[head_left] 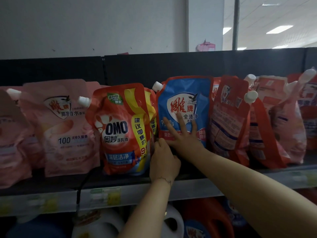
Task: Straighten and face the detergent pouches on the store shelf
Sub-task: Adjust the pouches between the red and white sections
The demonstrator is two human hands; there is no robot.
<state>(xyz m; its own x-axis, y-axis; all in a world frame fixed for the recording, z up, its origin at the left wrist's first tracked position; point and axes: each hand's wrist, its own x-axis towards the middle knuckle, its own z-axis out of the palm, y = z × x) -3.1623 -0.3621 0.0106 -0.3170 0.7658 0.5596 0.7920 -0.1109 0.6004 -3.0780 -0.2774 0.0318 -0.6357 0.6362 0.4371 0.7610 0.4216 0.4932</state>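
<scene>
Pressing blue pouch (186,93) — right hand (182,134), flat

A shop aisle: detergent pouches (125,127) on a price-tagged shelf (120,194).

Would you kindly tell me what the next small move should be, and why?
Probably settle the blue pouch upright beside the OMO pouch: the right hand presses flat on its front, the left hand grips its lower-left corner, label already facing out.
</scene>
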